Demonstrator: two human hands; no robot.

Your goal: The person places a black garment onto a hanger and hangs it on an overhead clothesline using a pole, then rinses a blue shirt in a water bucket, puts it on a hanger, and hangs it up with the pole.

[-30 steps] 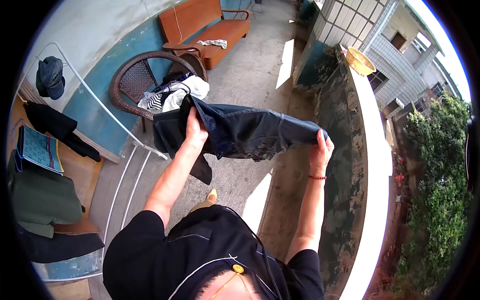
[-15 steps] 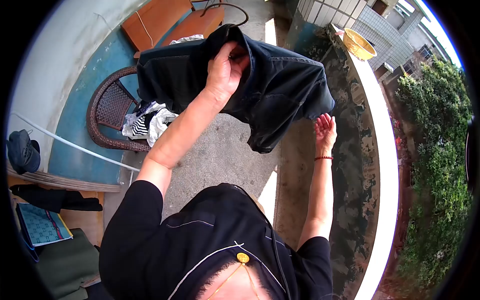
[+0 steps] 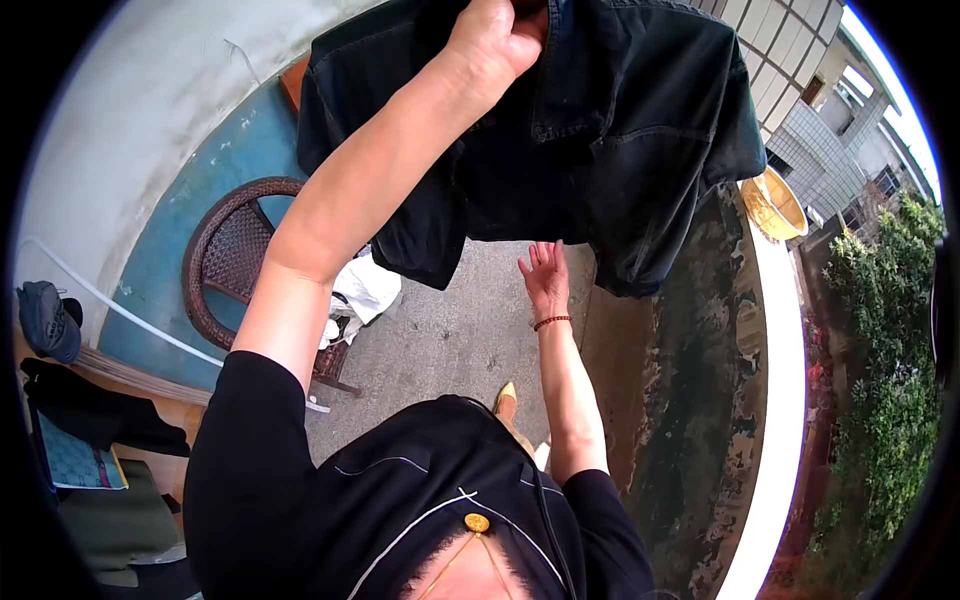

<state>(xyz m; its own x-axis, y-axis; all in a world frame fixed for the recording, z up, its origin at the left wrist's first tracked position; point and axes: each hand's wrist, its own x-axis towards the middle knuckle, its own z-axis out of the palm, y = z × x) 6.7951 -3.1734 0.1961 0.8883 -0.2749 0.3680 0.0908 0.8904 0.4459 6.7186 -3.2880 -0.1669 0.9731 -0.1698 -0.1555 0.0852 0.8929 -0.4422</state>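
Observation:
A dark denim jacket (image 3: 650, 110) with a collar hangs spread out at the top of the head view. My left hand (image 3: 495, 40) is closed at its collar, holding the jacket up; the fingertips are partly hidden in the cloth. Below the jacket's lower edge is my right hand (image 3: 547, 280), fingers apart and nothing in it. A red bead bracelet (image 3: 552, 322) circles that wrist. Whether the right fingertips touch the hem, I cannot tell.
At left stands a brown wicker chair (image 3: 235, 258) with white clothes (image 3: 368, 288) on it. A yellow basket (image 3: 775, 205) sits on the ledge at right. Caps (image 3: 48, 318) and folded dark clothes (image 3: 100, 405) lie at lower left.
The jacket and my left hand have risen and shifted right. My right hand has moved left from beside the jacket's right sleeve to below its middle.

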